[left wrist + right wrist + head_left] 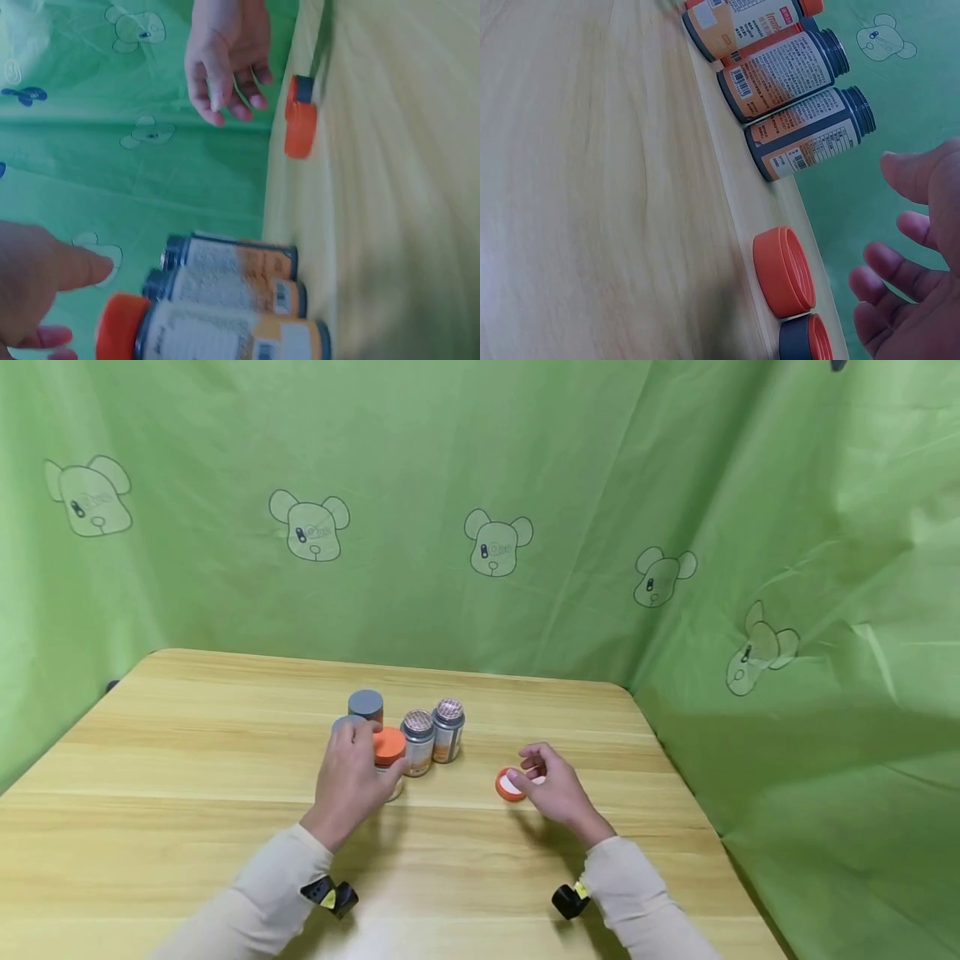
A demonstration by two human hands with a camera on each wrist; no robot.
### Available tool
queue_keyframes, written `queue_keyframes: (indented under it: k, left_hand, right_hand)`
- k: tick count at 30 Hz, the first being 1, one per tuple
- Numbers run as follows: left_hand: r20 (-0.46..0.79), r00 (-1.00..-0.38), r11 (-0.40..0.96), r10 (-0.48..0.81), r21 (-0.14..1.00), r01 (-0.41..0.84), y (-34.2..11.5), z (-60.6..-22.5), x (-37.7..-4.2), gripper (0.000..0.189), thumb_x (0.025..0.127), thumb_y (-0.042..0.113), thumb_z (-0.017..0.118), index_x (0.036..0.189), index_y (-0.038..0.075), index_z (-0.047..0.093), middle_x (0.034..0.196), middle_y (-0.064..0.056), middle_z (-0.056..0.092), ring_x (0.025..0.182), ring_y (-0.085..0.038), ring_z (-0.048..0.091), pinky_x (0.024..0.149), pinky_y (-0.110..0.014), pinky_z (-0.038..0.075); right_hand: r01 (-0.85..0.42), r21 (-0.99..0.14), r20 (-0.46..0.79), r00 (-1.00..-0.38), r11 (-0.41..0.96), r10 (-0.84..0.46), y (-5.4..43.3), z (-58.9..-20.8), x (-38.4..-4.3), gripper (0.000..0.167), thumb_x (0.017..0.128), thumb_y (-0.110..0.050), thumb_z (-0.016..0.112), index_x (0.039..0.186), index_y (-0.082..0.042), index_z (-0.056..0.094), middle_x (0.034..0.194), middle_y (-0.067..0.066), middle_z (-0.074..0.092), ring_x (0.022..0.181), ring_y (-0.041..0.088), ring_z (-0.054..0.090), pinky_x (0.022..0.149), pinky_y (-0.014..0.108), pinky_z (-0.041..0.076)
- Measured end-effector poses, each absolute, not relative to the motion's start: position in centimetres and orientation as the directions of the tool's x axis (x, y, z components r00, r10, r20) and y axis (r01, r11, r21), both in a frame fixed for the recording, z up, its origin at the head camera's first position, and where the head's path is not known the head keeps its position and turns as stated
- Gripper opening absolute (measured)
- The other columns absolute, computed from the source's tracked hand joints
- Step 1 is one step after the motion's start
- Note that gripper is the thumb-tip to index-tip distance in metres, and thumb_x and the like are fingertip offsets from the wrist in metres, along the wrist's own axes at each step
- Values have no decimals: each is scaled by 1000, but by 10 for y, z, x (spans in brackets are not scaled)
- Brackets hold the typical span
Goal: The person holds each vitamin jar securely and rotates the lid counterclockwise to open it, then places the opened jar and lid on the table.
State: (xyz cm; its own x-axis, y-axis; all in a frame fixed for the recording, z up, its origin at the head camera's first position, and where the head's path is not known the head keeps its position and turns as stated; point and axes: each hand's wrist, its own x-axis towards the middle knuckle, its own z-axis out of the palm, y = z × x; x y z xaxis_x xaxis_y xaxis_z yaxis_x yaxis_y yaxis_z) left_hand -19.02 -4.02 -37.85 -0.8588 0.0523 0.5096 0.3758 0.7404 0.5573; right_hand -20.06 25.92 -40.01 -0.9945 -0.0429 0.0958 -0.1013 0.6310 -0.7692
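My left hand hovers around the orange lid of a bottle, fingers spread; the left wrist view shows a gap between its extended finger and the orange lid. Two bottles without lids, a nearer one and a farther one, stand just right of it, with patterned seals on their mouths. My right hand hangs loosely curled with nothing in it, above an orange lid lying open side up. Beside that lid lies a dark grey lid with an orange inside.
A grey-lidded bottle stands behind the orange-lidded one, and another grey lid is partly hidden by my left hand. The wooden table meets a green curtain at the back and right.
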Motion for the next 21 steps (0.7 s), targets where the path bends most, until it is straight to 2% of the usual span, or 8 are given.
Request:
queue_keyframes:
  k: [4,8,12,17,21]
  left_hand:
    - [421,-906,702,52,630,333,-46,-383,-189,55,65,15,86,107,0,54,99,-14,52,90,-31,53,80,-44,48]
    - [384,-922,677,50,665,314,-53,-388,-190,69,59,17,90,113,0,50,103,-15,55,93,-32,57,81,-47,50]
    - [412,-910,688,43,648,326,-56,-392,-191,78,61,22,92,123,-2,51,105,-17,55,92,-33,58,79,-48,50]
    - [445,-894,715,51,609,343,-53,-399,-192,70,66,24,90,125,3,59,98,-13,47,82,-28,51,72,-42,48]
    - [471,-880,703,60,606,372,-50,-403,-194,65,67,22,89,122,2,60,106,-17,48,91,-32,54,79,-46,49]
  right_hand:
    - [-116,-771,107,-993,626,-53,260,-402,-201,37,90,-17,71,118,-1,54,105,11,60,92,23,57,75,34,47]
    - [-128,-772,108,-992,623,-70,261,-404,-201,34,89,-14,71,116,-1,55,102,10,59,91,22,57,76,34,47]
    - [-134,-766,108,-991,629,-79,261,-405,-201,33,89,-13,71,116,-2,55,101,8,60,91,22,57,77,34,47]
    - [-139,-765,105,-990,629,-91,260,-404,-201,34,88,-12,71,117,-1,56,100,7,60,90,22,57,77,35,47]
    - [-143,-763,100,-990,631,-103,261,-404,-201,35,89,-13,71,118,0,56,100,7,61,90,22,57,77,34,47]
